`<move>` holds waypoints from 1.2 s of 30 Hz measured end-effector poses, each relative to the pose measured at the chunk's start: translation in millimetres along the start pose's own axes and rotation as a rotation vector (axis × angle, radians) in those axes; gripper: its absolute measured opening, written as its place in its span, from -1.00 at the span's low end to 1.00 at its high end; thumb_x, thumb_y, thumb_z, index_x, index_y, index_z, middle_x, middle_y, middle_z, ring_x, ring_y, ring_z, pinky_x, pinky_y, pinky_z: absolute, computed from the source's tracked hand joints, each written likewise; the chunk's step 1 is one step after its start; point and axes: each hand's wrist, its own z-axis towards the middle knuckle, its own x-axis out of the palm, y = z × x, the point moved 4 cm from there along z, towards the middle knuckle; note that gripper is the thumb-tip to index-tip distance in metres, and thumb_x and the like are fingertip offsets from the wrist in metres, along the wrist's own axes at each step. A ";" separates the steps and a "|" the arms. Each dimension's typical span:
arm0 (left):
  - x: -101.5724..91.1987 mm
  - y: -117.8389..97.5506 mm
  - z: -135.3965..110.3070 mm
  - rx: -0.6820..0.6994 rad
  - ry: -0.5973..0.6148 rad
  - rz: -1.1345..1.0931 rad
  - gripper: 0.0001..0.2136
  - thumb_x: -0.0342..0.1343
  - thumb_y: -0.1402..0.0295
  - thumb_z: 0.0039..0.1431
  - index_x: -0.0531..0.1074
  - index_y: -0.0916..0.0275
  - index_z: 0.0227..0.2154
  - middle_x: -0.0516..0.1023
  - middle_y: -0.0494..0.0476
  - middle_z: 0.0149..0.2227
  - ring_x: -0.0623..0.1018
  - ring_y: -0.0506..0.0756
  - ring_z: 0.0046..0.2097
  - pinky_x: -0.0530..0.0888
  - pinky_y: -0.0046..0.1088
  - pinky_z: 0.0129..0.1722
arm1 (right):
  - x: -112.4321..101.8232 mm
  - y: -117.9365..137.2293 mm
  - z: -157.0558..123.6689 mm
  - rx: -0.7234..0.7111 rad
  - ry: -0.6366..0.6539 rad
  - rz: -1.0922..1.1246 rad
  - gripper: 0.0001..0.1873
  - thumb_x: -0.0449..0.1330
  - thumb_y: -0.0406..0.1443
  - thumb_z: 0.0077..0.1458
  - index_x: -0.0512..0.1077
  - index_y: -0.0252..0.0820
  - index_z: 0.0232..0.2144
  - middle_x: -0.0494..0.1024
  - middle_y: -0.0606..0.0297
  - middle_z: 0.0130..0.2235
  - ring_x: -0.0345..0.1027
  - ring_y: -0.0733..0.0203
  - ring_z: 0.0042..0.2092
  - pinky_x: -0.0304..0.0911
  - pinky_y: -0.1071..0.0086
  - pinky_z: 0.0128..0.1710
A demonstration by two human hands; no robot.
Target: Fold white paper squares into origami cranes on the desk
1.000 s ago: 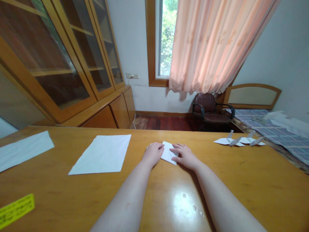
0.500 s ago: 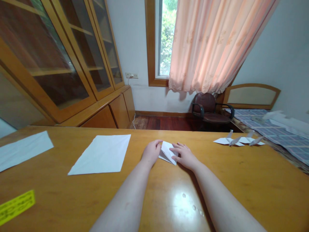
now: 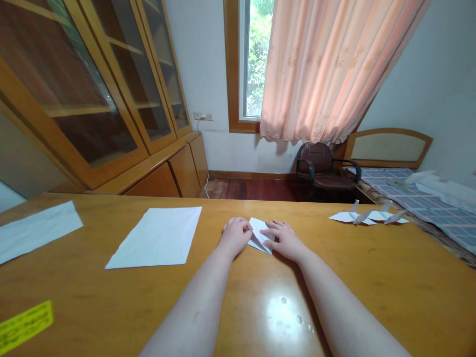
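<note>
A small folded piece of white paper [image 3: 257,229] lies on the wooden table between my two hands, with a flap lifted along its left side. My left hand [image 3: 235,235] has its thumb and fingers pinched on the left edge of the paper. From the right, my right hand [image 3: 283,237] rests over the paper with fingers spread, their tips touching its upper face. Part of the paper's right side is hidden under those fingers.
A large white paper sheet [image 3: 158,238] lies left of my hands, and another sheet [image 3: 39,230] farther left. Two folded paper birds [image 3: 351,216] stand at the far right of the table [image 3: 372,297]. A yellow label [image 3: 26,327] is at the lower left.
My left hand has shifted slightly right, over the paper's left edge, and its fingers have curled in on the flap. The right hand stays nearly still.
</note>
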 end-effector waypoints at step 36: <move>9.8 -0.8 0.6 0.131 0.123 -0.083 -0.78 0.10 0.15 0.08 0.56 0.11 -0.32 0.50 0.07 -0.05 0.34 0.17 0.08 0.23 -0.25 0.12 | -4.2 5.2 -3.9 -0.032 0.078 0.034 -0.57 0.07 0.00 0.09 0.37 0.18 0.01 0.14 0.27 0.26 -0.16 -0.06 0.29 -0.40 -0.11 0.20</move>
